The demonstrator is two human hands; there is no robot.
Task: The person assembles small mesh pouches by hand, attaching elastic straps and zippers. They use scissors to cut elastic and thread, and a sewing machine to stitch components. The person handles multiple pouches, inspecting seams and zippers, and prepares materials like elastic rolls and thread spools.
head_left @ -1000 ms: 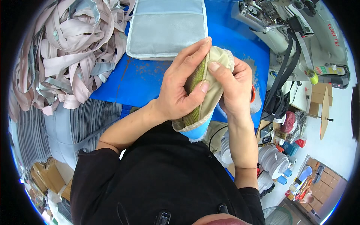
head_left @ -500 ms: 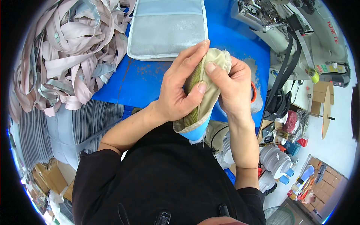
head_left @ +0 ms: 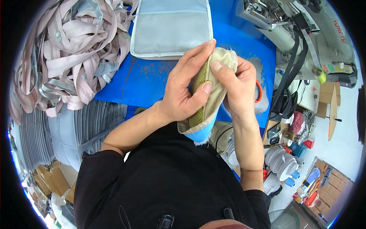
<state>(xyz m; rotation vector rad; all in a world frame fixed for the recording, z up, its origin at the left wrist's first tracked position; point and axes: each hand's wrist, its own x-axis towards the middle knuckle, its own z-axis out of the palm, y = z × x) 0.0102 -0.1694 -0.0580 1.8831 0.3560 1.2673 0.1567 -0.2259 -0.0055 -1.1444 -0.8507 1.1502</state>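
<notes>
Held a beige cloth piece (head_left: 218,97) with a green mesh panel (head_left: 199,78) between the left hand (head_left: 183,84) and the right hand (head_left: 241,89), over the near edge of the blue bench (head_left: 148,86). Slanted lengthwise from a far end (head_left: 229,57) leaning right to a blue near end (head_left: 198,135) close to the black shirt (head_left: 171,179). Lay directly right of the former and left of the latter, touching both, nearer to neither. Pinched the left side with the left hand, between thumb and fingers. Pinched the far end with the right hand, pressing the thumb on top; could not see the fingers behind.
</notes>
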